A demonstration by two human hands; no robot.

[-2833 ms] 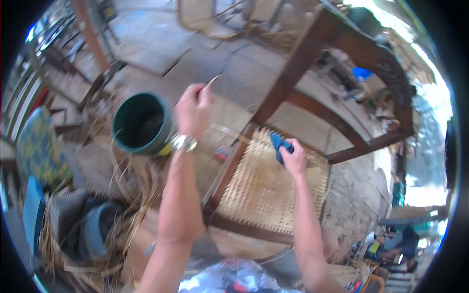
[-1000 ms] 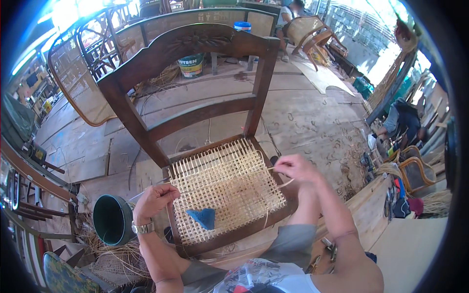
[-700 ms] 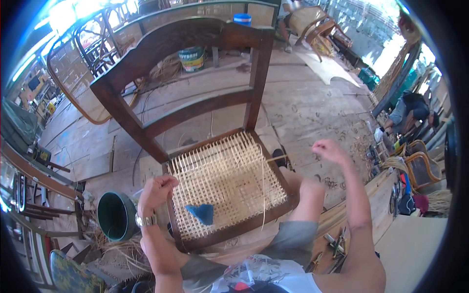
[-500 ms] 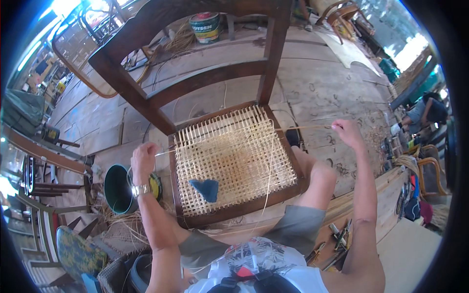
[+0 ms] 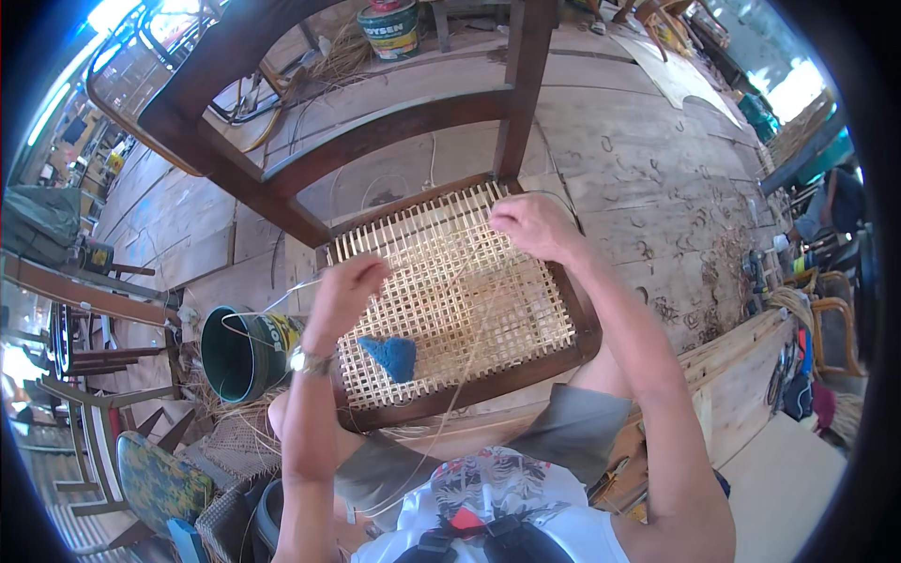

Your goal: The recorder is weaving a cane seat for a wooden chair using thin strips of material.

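A dark wooden chair [image 5: 394, 119] stands before me, its seat an open mesh of woven pale cane [image 5: 441, 310]. My left hand [image 5: 349, 293] hovers over the seat's left side, fingers curled closed; a thin cane strand [image 5: 289, 293] runs from it toward the green bucket. Over the back right of the weave, my right hand [image 5: 537, 228] has thumb and fingertips pinched together. Anything between those fingertips is too small to make out. A blue cloth piece [image 5: 392, 358] lies on the front left of the cane. A loose strand [image 5: 457, 394] trails over the front rail toward my lap.
Left of the chair, a green bucket [image 5: 235, 361] lies tipped, with cane scraps about it. Another paint bucket [image 5: 389, 33] stands behind the chair. Chair frames [image 5: 94, 427] crowd the left. Curled shavings [image 5: 657, 244] litter the plank floor; a wooden bench [image 5: 741, 375] holds tools at right.
My right hand has come in from far right to the back right of the seat. My left hand has moved rightward over the weave. The view has shifted slightly.
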